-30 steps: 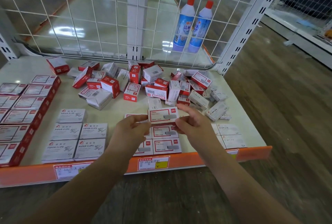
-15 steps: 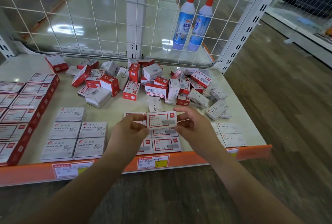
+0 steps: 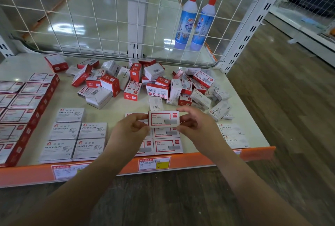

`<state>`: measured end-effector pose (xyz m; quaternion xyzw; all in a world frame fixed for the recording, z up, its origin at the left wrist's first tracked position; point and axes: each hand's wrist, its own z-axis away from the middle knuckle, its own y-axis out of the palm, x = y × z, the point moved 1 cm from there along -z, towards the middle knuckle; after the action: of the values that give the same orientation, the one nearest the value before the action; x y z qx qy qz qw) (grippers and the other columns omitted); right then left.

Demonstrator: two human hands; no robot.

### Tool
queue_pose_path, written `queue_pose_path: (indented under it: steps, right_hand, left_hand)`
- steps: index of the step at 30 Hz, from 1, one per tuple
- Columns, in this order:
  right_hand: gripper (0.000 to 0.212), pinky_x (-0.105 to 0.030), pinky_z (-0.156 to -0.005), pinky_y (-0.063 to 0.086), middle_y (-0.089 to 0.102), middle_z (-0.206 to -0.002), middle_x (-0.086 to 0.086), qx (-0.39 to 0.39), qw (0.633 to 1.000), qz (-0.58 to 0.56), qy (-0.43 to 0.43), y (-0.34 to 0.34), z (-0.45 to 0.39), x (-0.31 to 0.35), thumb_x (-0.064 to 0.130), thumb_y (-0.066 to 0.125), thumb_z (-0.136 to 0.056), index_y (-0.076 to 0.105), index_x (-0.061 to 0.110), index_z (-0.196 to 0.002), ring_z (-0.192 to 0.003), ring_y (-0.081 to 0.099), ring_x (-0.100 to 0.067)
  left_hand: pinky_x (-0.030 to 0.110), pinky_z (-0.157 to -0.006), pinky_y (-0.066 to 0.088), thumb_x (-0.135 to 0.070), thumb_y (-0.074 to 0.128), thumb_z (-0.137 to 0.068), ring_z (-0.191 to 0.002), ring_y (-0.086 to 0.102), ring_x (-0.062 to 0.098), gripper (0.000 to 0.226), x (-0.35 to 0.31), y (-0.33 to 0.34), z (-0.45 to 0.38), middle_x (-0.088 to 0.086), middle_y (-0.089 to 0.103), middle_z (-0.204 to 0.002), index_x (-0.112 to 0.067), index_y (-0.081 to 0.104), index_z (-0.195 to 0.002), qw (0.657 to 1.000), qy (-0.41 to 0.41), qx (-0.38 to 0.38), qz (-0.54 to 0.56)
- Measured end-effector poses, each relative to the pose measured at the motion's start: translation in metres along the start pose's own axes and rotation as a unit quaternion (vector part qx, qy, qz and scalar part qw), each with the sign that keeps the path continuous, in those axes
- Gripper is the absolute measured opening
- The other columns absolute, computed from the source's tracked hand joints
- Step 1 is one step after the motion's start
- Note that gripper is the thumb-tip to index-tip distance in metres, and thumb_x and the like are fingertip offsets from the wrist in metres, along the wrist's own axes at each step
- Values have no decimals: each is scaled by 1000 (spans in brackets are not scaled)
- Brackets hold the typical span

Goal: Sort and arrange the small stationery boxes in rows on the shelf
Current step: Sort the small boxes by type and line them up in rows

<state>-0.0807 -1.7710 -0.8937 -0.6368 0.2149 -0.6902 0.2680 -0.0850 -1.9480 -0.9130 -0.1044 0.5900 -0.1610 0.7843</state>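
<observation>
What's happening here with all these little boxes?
A person is tidying a shop shelf. Both hands, the left hand and the right hand, pinch one red-and-white staples box by its ends, above a short row of matching boxes at the shelf's front edge. White paper clip boxes lie in neat rows to the left; a jumbled pile of boxes remains unsorted behind.

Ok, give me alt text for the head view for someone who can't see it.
Both hands, left hand and right hand, hold a red-bordered white staple box by its ends over matching boxes in a row at the front of the shelf. Behind lies a jumbled pile of boxes; paper clip boxes sit in rows at left.
</observation>
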Motion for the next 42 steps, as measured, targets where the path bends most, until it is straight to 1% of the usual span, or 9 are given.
queue_pose_path:
  steps: [5, 8, 13, 18, 21, 23, 26, 31, 42]
  right_hand:
    - [31, -5, -58, 41, 60, -93, 15, 9, 999, 17, 36, -7, -9, -2, 12, 63, -86, 53, 30, -110, -79, 55, 1]
    - [29, -13, -66, 45, 62, -93, 12, 35, 997, 48, 55, -10, -16, -2, 13, 64, -85, 54, 35, -102, -85, 58, -6]
    - [18, -31, -81, 54, 68, -99, 7, 98, 988, 77, 87, -15, -28, 4, 16, 64, -85, 62, 27, -98, -91, 63, -12]
    - [13, -40, -84, 55, 69, -94, 0, 113, 985, 82, 103, -15, -38, 2, 15, 64, -84, 61, 28, -86, -89, 66, -20]
    - [17, -43, -84, 54, 69, -94, -4, 107, 986, 75, 106, -13, -42, -2, 15, 64, -84, 65, 19, -100, -89, 66, -23]
    - [14, -44, -83, 55, 69, -92, -3, 107, 987, 71, 101, -12, -45, -4, 14, 63, -85, 64, 22, -96, -87, 66, -23]
    - [17, -42, -83, 55, 68, -91, 1, 106, 988, 66, 93, -11, -47, -7, 12, 63, -85, 60, 29, -85, -88, 65, -20]
    - [16, -36, -84, 55, 68, -90, 4, 118, 987, 59, 89, -10, -48, -11, 10, 61, -86, 62, 22, -96, -87, 64, -13]
    - [14, -32, -86, 53, 65, -93, 10, 122, 987, 78, 64, -15, -43, -11, 15, 60, -88, 60, 28, -94, -90, 62, -9]
  left_hand:
    - [15, -59, 46, -18, 50, -94, -98, 55, 14, 28, 0, 1, -4, -5, 57, -115, -24, 52, -122, 991, 34, -29, -129]
    - [25, -74, 53, -21, 52, -92, -108, 55, 16, 36, -1, -1, -6, -3, 51, -130, -23, 49, -129, 975, 52, -48, -212]
    - [25, -96, 42, -27, 46, -95, -128, 38, 10, 43, -1, -2, -13, -11, 37, -144, -27, 41, -137, 932, 114, -9, -344]
    - [23, -91, 45, -30, 43, -96, -129, 37, 9, 44, 1, 2, -19, -14, 33, -146, -30, 36, -139, 922, 127, 18, -364]
    - [22, -88, 46, -30, 42, -96, -126, 40, 9, 42, 2, 2, -21, -15, 37, -142, -30, 38, -138, 920, 134, 19, -367]
    - [22, -88, 45, -30, 42, -96, -124, 41, 9, 41, 1, 1, -23, -14, 40, -139, -30, 39, -137, 918, 145, 17, -370]
    - [21, -89, 43, -31, 40, -97, -123, 42, 9, 41, 0, 0, -23, -13, 43, -136, -29, 39, -137, 911, 162, 21, -380]
    - [22, -88, 44, -32, 39, -97, -121, 43, 9, 42, -2, 0, -24, -13, 45, -134, -31, 36, -139, 905, 170, 30, -389]
    - [21, -85, 44, -31, 39, -97, -120, 44, 10, 39, 0, 1, -24, -11, 45, -133, -29, 39, -136, 899, 171, 26, -402]
